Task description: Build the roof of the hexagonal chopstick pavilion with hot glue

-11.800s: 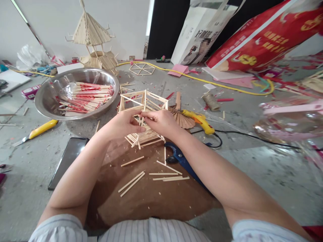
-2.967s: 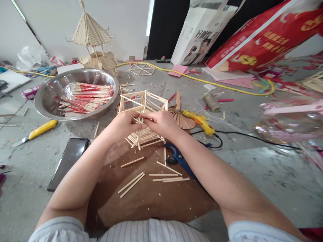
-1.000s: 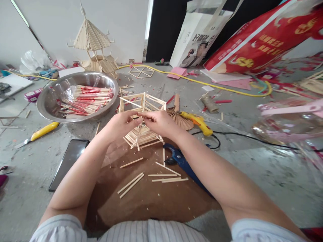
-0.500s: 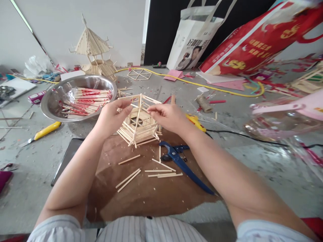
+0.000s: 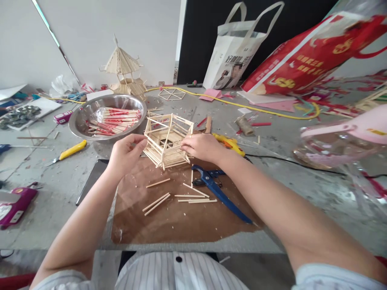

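Observation:
A hexagonal model of thin wooden sticks [image 5: 165, 152] stands on the brown sheet, its stacked lower walls topped by an open frame of posts and rails. Against its left side, my left hand [image 5: 128, 152] has thumb and fingers closed at the frame's edge. My right hand [image 5: 202, 147] grips the right side, fingertips reaching over the wall; part of that side is hidden behind it. Several loose cut sticks [image 5: 157, 203] lie nearer my body. Blue-handled cutters [image 5: 222, 195] rest to their right, jaws toward the model.
A steel bowl [image 5: 74, 125] holds red-wrapped stick bundles. Around it are a yellow knife [image 5: 72, 150], a dark tablet-like slab [image 5: 92, 181] and a finished stick pavilion [image 5: 122, 64]. A yellow glue gun [image 5: 231, 145] with a black cord lies right. Bags [image 5: 232, 52] stand behind.
Both hands have come down from the top of the frame to its sides. My view has shifted a little, showing more of the table's left side and front edge.

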A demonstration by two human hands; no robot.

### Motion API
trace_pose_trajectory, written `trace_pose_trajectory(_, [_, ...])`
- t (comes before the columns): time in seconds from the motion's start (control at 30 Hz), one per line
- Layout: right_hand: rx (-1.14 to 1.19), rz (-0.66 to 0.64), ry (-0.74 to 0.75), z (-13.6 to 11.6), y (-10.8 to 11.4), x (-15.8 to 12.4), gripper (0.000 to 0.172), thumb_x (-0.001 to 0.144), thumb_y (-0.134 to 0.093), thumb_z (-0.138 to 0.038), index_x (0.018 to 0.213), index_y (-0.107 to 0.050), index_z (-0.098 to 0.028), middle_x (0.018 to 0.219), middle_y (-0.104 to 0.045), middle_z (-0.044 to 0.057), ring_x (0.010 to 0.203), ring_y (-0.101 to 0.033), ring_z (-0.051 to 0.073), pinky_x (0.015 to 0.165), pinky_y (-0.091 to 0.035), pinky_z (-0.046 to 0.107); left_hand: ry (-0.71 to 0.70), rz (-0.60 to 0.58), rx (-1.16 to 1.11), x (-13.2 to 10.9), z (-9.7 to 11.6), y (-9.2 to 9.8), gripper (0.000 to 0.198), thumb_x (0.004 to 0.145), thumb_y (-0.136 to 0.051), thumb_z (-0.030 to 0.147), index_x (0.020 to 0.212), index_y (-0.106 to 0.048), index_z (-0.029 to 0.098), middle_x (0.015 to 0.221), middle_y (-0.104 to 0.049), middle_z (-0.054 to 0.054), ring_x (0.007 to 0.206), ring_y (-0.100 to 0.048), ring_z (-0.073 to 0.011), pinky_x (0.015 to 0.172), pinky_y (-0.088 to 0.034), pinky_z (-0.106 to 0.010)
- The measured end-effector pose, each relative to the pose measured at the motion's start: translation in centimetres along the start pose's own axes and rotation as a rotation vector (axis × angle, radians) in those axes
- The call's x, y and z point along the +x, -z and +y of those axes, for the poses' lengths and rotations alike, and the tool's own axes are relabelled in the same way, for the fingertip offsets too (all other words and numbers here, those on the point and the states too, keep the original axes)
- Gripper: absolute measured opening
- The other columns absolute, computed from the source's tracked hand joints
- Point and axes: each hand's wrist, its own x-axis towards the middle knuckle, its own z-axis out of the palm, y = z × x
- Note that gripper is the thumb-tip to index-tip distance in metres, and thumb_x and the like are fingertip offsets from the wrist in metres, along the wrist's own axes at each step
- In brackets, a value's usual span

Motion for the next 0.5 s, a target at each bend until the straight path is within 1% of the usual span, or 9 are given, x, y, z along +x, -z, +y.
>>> trace_pose_trajectory(0.1, [-0.017, -0.02, -0.031, -1.2, 0.6, -0.2, 0.026, 0.085, -0.044, -0.032, 0.089, -0.067, -0.021, 0.09, -0.069, 0.004, 0.082, -0.062, 0.019, 0.061, -0.038, 0.027, 0.064, -0.017, 0.016, -1.6, -1.1, 0.5, 0.035, 0.076, -0.051, 0.041, 0.093, -0.063, 0.014, 0.065, -0.059, 0.0, 0.048, -0.043, -0.0066, 0.048, -0.036, -0.019])
trace_pose_trajectory(0.2, [-0.048, -0.032, -0.084, -3.1, 1.0, -0.7, 0.029, 0.086, -0.041, -0.032, 0.088, -0.068, -0.021, 0.085, -0.07, 0.005, 0.078, -0.063, 0.02, 0.059, -0.037, 0.027, 0.101, -0.089, 0.036, -3.1, -2.1, 0.9, 0.039, 0.077, -0.049, 0.044, 0.097, -0.062, 0.014, 0.071, -0.06, -0.002, 0.048, -0.042, -0.0066, 0.048, -0.035, -0.02])
trace_pose_trajectory(0.37, [-0.078, 0.031, -0.092, -6.3, 0.4, -1.1, 0.032, 0.087, -0.038, -0.03, 0.086, -0.068, -0.019, 0.078, -0.069, 0.008, 0.072, -0.064, 0.022, 0.055, -0.037, 0.027, 0.091, -0.269, 0.125, -5.3, -3.3, 0.8, 0.044, 0.078, -0.047, 0.047, 0.108, -0.057, 0.016, 0.076, -0.06, -0.002, 0.055, -0.047, -0.0091, 0.052, -0.037, -0.021])
trace_pose_trajectory(0.5, [-0.059, 0.069, -0.096, -8.2, 0.0, -1.0, 0.032, 0.086, -0.038, -0.03, 0.084, -0.067, -0.018, 0.076, -0.068, 0.009, 0.069, -0.064, 0.022, 0.054, -0.038, 0.028, 0.071, -0.331, 0.239, -6.5, -4.0, 0.2, 0.041, 0.08, -0.043, 0.047, 0.105, -0.058, 0.019, 0.076, -0.063, -0.001, 0.055, -0.049, -0.0098, 0.055, -0.037, -0.021])
